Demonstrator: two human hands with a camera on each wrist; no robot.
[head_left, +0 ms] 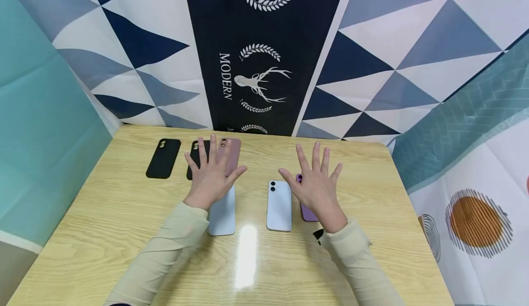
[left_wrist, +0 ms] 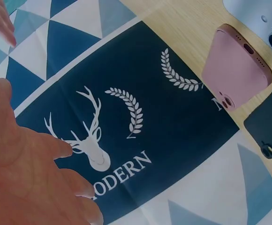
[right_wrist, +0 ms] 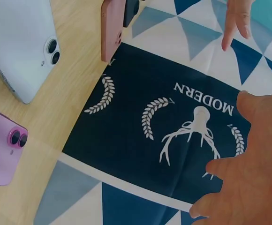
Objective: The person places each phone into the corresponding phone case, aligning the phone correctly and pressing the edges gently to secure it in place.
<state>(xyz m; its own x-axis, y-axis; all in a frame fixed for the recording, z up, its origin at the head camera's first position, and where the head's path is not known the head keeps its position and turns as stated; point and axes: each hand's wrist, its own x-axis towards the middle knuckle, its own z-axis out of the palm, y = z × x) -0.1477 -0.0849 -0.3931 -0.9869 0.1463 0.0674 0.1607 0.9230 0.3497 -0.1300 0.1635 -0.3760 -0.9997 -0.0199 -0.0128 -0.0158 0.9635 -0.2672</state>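
Note:
My left hand (head_left: 211, 177) is spread with straight fingers and holds nothing. Beneath or behind it lie a black phone case (head_left: 192, 174), a pink phone case (head_left: 233, 152) and a light blue phone (head_left: 223, 216), each partly hidden. My right hand (head_left: 317, 187), also spread and holding nothing, covers part of a purple phone (head_left: 309, 214). Between the hands lies a pale blue phone (head_left: 279, 207), its two lenses facing up. The right wrist view shows the pale phone (right_wrist: 21, 42) and purple phone (right_wrist: 0, 150) beside the right hand (right_wrist: 253, 159).
Another black phone case (head_left: 163, 159) lies at the left on the wooden table (head_left: 351, 260). A small black thing (head_left: 318, 235) shows by the right cuff, mostly hidden. Patterned cloth (head_left: 264, 67) hangs along the table's far edge.

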